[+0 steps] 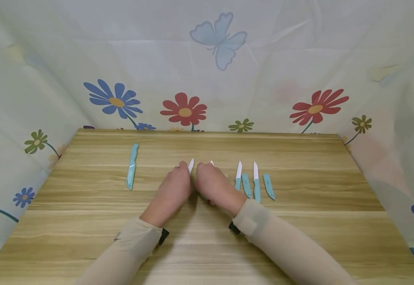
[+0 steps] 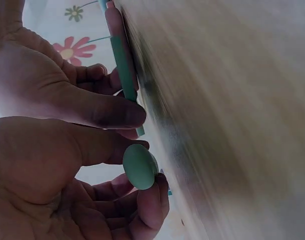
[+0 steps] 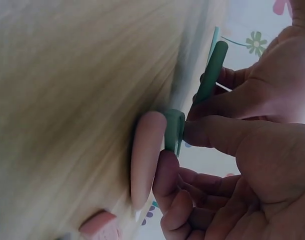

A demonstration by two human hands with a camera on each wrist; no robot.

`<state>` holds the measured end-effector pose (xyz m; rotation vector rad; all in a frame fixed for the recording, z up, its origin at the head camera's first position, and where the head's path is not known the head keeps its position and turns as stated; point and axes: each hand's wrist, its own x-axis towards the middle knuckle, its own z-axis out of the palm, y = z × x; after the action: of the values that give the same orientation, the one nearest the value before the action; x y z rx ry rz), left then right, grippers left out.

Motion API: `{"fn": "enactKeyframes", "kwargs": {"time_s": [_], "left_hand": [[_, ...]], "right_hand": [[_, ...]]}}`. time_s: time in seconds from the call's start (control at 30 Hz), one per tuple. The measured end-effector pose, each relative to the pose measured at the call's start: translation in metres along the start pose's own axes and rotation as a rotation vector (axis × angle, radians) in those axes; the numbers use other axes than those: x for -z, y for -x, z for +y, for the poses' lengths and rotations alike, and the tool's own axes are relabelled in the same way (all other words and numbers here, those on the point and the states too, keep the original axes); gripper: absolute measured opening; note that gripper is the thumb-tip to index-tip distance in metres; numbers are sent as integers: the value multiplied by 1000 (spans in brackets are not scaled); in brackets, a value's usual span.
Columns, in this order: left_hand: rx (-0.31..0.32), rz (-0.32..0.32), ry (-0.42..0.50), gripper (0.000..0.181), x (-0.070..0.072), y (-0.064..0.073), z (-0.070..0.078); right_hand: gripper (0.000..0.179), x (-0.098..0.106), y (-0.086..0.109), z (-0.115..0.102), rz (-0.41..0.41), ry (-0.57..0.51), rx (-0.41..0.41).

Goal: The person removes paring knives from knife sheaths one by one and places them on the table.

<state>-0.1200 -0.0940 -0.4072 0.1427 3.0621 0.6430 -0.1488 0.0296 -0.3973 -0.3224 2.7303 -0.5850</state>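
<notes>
My left hand (image 1: 176, 183) pinches a small paring knife by its light-green handle (image 2: 139, 167); the white blade (image 1: 191, 165) points away past the fingertips. Close beside it, my right hand (image 1: 215, 185) pinches a green knife sheath (image 3: 173, 131) between thumb and fingers. Right against that sheath lies another knife, its handle (image 3: 146, 160) looking pinkish in the right wrist view. In the head view only that knife's white blade tip (image 1: 212, 162) shows beyond my right hand, which hides the rest. Both hands are low over the wooden table (image 1: 199, 253).
Right of my hands lie two bare knives, one left (image 1: 238, 174) and one right (image 1: 256, 182), each with a loose sheath beside it, one nearer (image 1: 246, 186) and one farther right (image 1: 269, 187). A sheathed knife (image 1: 132, 166) lies at the left. A flowered cloth (image 1: 150, 63) hangs behind the table.
</notes>
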Motion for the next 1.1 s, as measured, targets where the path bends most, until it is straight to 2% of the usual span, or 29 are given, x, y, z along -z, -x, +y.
{"fn": "enactKeyframes", "kwargs": {"time_s": [0.13,0.3,0.7,1.1], "left_hand": [[-15,10,2,20,-1,1,0],[-26,2,-6,18,-1,2,0],[-37,-40,12,17,-2,2,-2],[-31,-43,37,19,-1,3,-2]], "right_hand": [[13,-5,0,-1,53,91,44],[16,-7,2,-1,87,123,99],[27,-8,2,-2,93,150,96],[15,-6,7,-3,107,183,101]]}}
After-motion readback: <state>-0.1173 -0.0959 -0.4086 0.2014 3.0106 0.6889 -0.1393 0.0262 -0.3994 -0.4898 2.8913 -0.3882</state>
